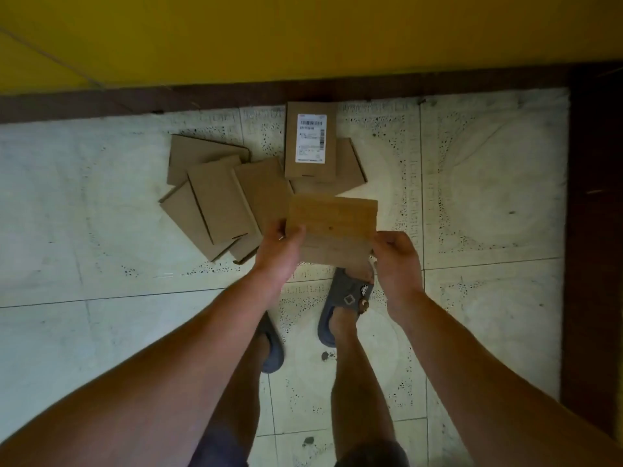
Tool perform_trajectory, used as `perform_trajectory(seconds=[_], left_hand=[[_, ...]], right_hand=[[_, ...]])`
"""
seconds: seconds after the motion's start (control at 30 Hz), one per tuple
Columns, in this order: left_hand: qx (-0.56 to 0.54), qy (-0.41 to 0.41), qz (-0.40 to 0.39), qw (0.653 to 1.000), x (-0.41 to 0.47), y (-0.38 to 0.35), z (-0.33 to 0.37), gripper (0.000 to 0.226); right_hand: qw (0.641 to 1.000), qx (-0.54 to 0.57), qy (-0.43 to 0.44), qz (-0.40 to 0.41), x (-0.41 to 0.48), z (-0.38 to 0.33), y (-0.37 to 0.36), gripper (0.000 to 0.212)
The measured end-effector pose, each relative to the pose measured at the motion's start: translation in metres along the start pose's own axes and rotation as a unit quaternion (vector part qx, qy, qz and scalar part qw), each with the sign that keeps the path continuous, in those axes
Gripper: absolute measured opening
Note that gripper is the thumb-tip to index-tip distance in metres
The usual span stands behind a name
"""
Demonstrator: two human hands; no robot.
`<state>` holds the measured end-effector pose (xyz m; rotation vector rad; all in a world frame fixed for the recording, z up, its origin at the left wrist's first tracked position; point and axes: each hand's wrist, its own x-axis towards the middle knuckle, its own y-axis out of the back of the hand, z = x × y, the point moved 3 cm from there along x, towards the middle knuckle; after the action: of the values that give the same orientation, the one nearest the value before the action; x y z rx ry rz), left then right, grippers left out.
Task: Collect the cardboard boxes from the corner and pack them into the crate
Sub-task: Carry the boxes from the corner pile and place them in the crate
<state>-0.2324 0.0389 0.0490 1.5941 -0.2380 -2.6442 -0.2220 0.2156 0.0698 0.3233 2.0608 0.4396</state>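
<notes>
Writing is found on one thing only: a white shipping label [310,138], printed with a barcode and lines of small type too blurred to be read. It is stuck on the labelled box [310,170], which lies flat on the floor [84,214] with its far end close to the dark skirting [101,102] under the yellow wall [303,35]. A plain box [352,170] is partly covered by it on the right. To the left, a loose pile of cardboard boxes [215,197] is spread on the floor, overlapping one another, all flat and closed; what is inside them cannot be seen.

One further box, the held box [332,227], unmarked on the face shown, is kept clear of the floor above the near edge of the pile. It is gripped at its left edge by the left hand [281,251], fingers curled round that edge, and pinched near its lower right corner by the right hand [396,261], whose fingers are also curled.

Grey sandals [347,298] are worn on the feet below; a small badge on the right one bears script that cannot be made out.
</notes>
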Motion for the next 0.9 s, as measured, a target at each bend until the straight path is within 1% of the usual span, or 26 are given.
perform_trajectory(seconds=[0.13, 0.2, 0.27, 0.37, 0.43, 0.5, 0.57, 0.67, 0.8, 0.9], left_hand=[[-0.016, -0.056, -0.020, 0.998, -0.090, 0.053, 0.021, 0.034], [-0.027, -0.066, 0.001, 0.997, -0.135, 0.084, 0.028, 0.035], [-0.053, -0.058, 0.027, 0.997, -0.178, 0.114, 0.032, 0.039], [-0.096, -0.078, 0.064, 0.990, -0.237, 0.156, 0.036, 0.032], [-0.113, -0.097, 0.097, 0.984, -0.273, 0.184, 0.035, 0.028], [-0.146, -0.111, 0.136, 0.974, -0.306, 0.214, 0.031, 0.020], [-0.201, -0.106, 0.170, 0.959, -0.336, 0.240, 0.022, 0.024], [-0.276, -0.089, 0.211, 0.934, -0.377, 0.280, -0.002, 0.028], [-0.327, -0.090, 0.255, 0.906, -0.422, 0.339, -0.042, 0.030], [-0.364, -0.086, 0.284, 0.883, -0.451, 0.389, -0.081, 0.034]], right_hand=[[1.000, 0.014, 0.017, -0.005, -0.092, -0.035, 0.007, 0.017], [0.999, 0.007, 0.041, -0.023, -0.139, -0.055, 0.009, 0.011], [0.996, -0.019, 0.069, -0.048, -0.185, -0.074, 0.006, 0.007], [0.989, -0.046, 0.112, -0.087, -0.246, -0.101, -0.005, 0.013], [0.982, -0.069, 0.135, -0.111, -0.279, -0.113, -0.016, 0.012], [0.972, -0.093, 0.159, -0.143, -0.310, -0.125, -0.032, 0.009], [0.960, -0.125, 0.186, -0.166, -0.337, -0.133, -0.049, 0.004], [0.938, -0.149, 0.231, -0.210, -0.385, -0.146, -0.079, 0.004], [0.906, -0.194, 0.272, -0.259, -0.455, -0.152, -0.127, 0.008], [0.878, -0.241, 0.303, -0.280, -0.509, -0.148, -0.177, 0.009]])
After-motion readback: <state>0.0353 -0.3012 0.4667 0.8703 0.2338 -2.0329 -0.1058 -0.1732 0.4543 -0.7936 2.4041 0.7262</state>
